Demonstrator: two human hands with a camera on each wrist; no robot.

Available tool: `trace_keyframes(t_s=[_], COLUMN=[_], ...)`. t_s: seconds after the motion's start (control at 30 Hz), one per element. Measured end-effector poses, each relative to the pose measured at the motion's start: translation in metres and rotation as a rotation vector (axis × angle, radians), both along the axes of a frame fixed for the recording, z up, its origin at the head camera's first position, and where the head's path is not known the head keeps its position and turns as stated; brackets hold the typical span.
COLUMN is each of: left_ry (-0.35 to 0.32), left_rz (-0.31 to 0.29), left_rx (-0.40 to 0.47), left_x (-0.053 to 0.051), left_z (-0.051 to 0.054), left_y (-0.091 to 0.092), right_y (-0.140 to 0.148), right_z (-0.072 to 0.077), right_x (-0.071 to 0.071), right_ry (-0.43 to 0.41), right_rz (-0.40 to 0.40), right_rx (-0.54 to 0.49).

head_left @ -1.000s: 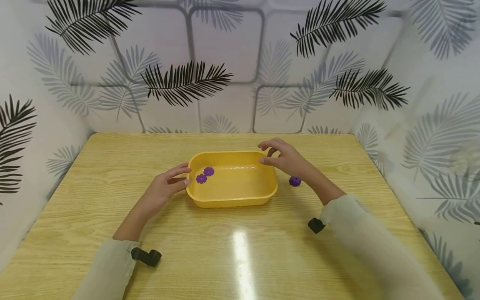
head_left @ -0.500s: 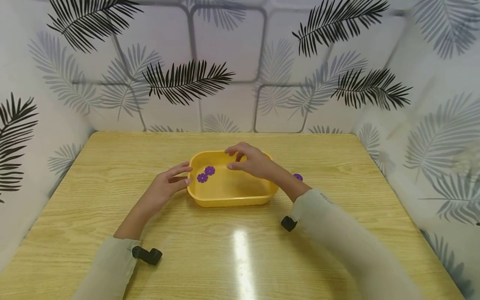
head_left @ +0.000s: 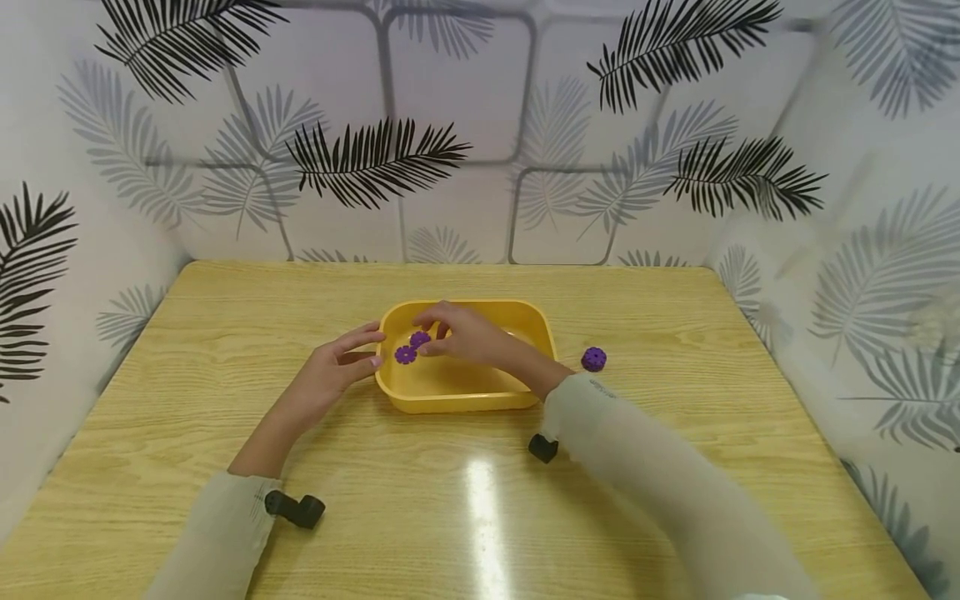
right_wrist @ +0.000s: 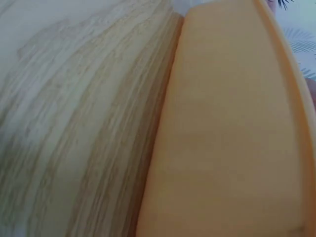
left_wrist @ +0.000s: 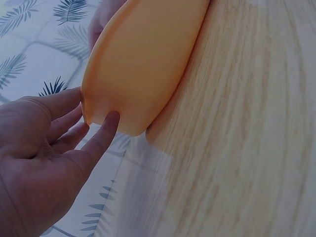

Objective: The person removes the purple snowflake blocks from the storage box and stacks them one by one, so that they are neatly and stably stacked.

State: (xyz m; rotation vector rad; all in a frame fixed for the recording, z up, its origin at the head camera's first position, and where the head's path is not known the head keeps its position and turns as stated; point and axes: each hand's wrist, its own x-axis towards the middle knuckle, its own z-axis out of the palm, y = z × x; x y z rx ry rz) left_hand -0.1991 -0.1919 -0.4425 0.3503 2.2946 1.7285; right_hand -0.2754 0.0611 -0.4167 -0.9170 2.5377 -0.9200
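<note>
A yellow plastic tub (head_left: 465, 403) stands on the wooden table. Two flat purple flower-shaped discs (head_left: 406, 355) lie side by side at its left end. My left hand (head_left: 333, 362) touches the tub's left end with thumb and fingertips. In the left wrist view, the thumb (left_wrist: 101, 140) rests against the tub's outer wall. My right hand (head_left: 472, 337) is inside the tub, thumb and fingers apart, with its fingertips beside the discs. Whether they touch the discs I cannot tell. The tub's wall hides most of this hand in the right wrist view.
To the right of the tub, a small stack of purple flower-shaped discs (head_left: 594, 359) sits on the table (head_left: 660, 467). A leaf-patterned wall covering (head_left: 465, 208) rises along the table's back and sides.
My right hand has moved left, from the tub's right rim across to the discs at its left end. My left hand has stayed at the left end.
</note>
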Motion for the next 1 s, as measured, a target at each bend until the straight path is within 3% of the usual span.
trace_keyframes(t_s=[0.13,0.47,0.73,1.0], left_ry=[0.004,0.008,0.015,0.013], left_rz=[-0.001,0.004,0.004,0.001], left_rx=[-0.005,-0.005,-0.005,0.002], left_x=[-0.001,-0.002,-0.002,-0.001], left_z=[-0.001,-0.003,-0.003,-0.002], left_y=[-0.001,-0.001,-0.002,-0.001], right_y=[-0.009,-0.02,-0.025,-0.028], right_z=[-0.009,-0.021,-0.026,-0.029], right_x=[-0.005,-0.012,-0.015,-0.014], right_ry=[0.044,0.056,0.049,0.107], right_rz=[0.034,0.049,0.083,0.111], right_rx=[0.044,0.095,0.156,0.229])
